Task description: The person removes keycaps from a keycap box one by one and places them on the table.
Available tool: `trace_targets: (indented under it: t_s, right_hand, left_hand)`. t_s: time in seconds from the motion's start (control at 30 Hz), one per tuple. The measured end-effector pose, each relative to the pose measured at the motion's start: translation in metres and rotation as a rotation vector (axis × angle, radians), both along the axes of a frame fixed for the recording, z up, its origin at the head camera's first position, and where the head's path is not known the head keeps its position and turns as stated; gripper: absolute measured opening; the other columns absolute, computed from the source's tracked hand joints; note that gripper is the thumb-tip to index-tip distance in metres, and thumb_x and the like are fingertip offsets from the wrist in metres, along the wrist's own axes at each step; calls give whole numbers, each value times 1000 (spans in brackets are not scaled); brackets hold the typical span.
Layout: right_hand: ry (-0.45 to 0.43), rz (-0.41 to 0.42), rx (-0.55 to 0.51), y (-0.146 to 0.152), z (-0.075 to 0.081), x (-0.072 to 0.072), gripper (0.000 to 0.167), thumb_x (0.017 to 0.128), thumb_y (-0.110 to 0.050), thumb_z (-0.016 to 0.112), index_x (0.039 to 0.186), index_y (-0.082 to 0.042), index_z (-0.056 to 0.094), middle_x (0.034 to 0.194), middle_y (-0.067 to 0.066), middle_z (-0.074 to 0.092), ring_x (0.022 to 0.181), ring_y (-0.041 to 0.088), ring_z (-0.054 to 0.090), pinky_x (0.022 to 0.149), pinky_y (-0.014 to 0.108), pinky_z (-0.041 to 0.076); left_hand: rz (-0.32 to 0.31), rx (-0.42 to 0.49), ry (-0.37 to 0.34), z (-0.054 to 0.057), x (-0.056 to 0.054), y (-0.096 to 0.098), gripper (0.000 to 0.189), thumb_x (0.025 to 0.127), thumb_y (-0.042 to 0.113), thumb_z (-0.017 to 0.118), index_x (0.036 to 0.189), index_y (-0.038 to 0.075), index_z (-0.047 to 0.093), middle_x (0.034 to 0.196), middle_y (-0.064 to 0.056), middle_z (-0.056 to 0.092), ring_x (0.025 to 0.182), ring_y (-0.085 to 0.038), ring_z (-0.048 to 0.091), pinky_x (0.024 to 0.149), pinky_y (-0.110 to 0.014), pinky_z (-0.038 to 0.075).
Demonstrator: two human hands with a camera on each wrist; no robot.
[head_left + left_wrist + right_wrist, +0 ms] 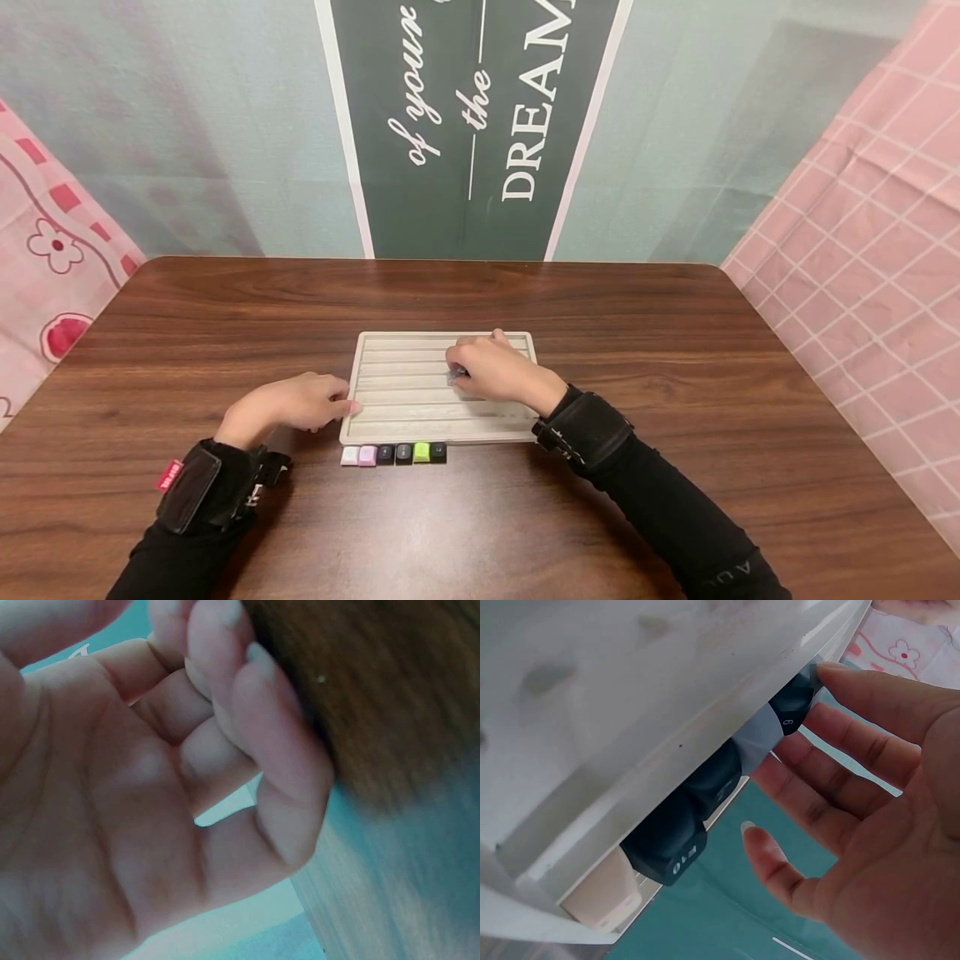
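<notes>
A cream ridged tray (408, 417) lies on the table. My left hand (303, 402) is at its left edge, a thumb over the rim and the other fingers curled outside it; the left wrist view shows the curled fingers (277, 735), with the tray grip out of sight. Over the tray, my right hand (491, 367) pinches a small greyish keycap (454, 377). In the right wrist view, the thumb and fingers are at the end of a keycap row in the tray, including a dark keycap (667, 836), a grey keycap (759, 739) and a beige keycap (604, 892).
Just in front of the tray is a line of several loose keycaps, among them a white keycap (350, 456), a pink keycap (367, 456) and a lime keycap (422, 452). The brown wooden table (637, 333) meets a printed cloth (465, 167) at the back.
</notes>
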State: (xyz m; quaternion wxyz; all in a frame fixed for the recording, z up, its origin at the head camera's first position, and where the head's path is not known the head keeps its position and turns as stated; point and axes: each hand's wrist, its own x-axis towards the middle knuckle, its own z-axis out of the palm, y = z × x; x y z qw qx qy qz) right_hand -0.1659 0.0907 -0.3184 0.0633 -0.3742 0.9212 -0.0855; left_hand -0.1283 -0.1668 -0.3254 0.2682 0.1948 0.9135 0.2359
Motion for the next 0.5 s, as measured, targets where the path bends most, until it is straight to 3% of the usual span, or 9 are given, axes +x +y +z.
trace_targets:
  t_s: [0.27,0.5]
  right_hand:
    - [4,1,-10,0,-1,0,18,84,-12,64,71,-14,51,74,-3,50,67,9,45,84,53,32]
    - [17,8,-23,1,0,0,23,84,-13,65,68,-15,48,68,-5,45,63,8,41,70,37,28]
  left_hand:
    - [7,3,-8,-2,-1,0,22,94,21,51,75,8,50,60,0,47,52,-11,46,53,-27,37]
    - [1,5,13,-4,-1,-1,22,93,22,51,74,9,50,60,1,47,53,-10,47,53,-27,38]
